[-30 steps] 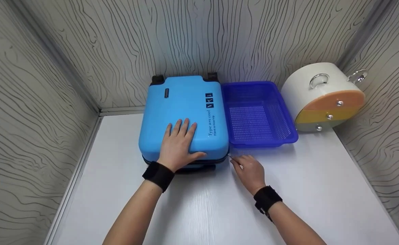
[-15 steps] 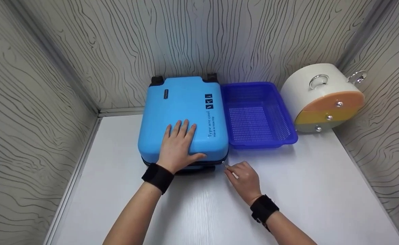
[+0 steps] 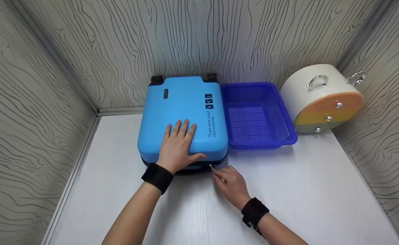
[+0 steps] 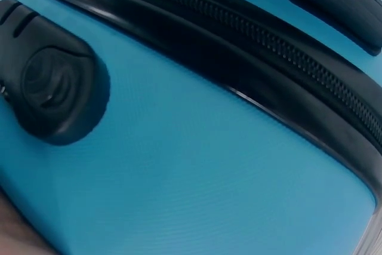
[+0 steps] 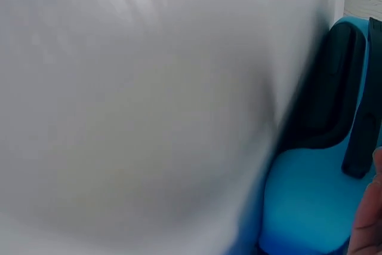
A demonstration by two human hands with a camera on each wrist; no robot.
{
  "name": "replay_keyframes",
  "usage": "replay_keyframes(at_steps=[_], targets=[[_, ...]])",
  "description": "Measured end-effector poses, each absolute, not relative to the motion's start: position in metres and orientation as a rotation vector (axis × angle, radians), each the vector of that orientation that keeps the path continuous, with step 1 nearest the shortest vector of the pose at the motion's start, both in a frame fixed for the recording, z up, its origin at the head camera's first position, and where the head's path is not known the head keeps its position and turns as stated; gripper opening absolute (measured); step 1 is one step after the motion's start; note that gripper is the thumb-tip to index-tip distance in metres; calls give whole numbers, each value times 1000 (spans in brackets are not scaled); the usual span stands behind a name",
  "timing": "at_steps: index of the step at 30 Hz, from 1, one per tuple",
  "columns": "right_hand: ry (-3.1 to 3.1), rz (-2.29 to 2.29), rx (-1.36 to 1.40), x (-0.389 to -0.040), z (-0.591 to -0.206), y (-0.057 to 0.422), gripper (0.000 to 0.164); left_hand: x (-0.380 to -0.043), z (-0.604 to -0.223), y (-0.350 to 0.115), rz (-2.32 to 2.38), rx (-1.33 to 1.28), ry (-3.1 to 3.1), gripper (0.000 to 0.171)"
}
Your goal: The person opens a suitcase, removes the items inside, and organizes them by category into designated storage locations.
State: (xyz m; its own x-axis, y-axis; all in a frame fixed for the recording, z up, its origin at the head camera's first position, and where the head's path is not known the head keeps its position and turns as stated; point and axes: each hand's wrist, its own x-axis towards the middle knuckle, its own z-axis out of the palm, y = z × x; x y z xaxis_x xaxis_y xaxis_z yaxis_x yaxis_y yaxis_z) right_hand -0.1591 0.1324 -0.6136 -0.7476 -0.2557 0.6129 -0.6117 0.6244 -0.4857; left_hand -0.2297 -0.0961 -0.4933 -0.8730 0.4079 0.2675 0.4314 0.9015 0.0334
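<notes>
A light blue hard-shell suitcase (image 3: 186, 98) lies flat on the white table, wheels toward the back wall. Spread across the front part of its lid is my left hand (image 3: 177, 149), fingers straight. At the front side, right of centre, my right hand (image 3: 231, 183) pinches a small metal zipper pull (image 3: 212, 167) between thumb and fingers. The left wrist view shows the closed zipper teeth (image 4: 239, 25) in a black band along the suitcase side. In the right wrist view, the fingers (image 5: 369, 213) appear at the right edge, near the black handle (image 5: 363, 129).
A blue plastic basket (image 3: 284, 140) stands right against the suitcase. Beyond it, by the right wall, is a white round drawer box (image 3: 308, 81) with coloured fronts and silvery knobs. Patterned panels (image 3: 192, 41) wall in the table (image 3: 288, 204) at the back and sides.
My right hand has drawn the zipper pull from the suitcase's front right corner leftward along the front side. My left hand has stayed in place on the lid.
</notes>
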Motion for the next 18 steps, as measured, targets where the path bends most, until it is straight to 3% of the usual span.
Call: replay_keyframes(at_steps=[9, 18], targets=[[-2412, 958, 722, -161, -614, 104, 29, -229, -493, -97, -134, -628, -2815, 112], [-2465, 1056, 740, -161, -615, 69, 22, -231, -494, -96, -121, -629, -2845, 112]])
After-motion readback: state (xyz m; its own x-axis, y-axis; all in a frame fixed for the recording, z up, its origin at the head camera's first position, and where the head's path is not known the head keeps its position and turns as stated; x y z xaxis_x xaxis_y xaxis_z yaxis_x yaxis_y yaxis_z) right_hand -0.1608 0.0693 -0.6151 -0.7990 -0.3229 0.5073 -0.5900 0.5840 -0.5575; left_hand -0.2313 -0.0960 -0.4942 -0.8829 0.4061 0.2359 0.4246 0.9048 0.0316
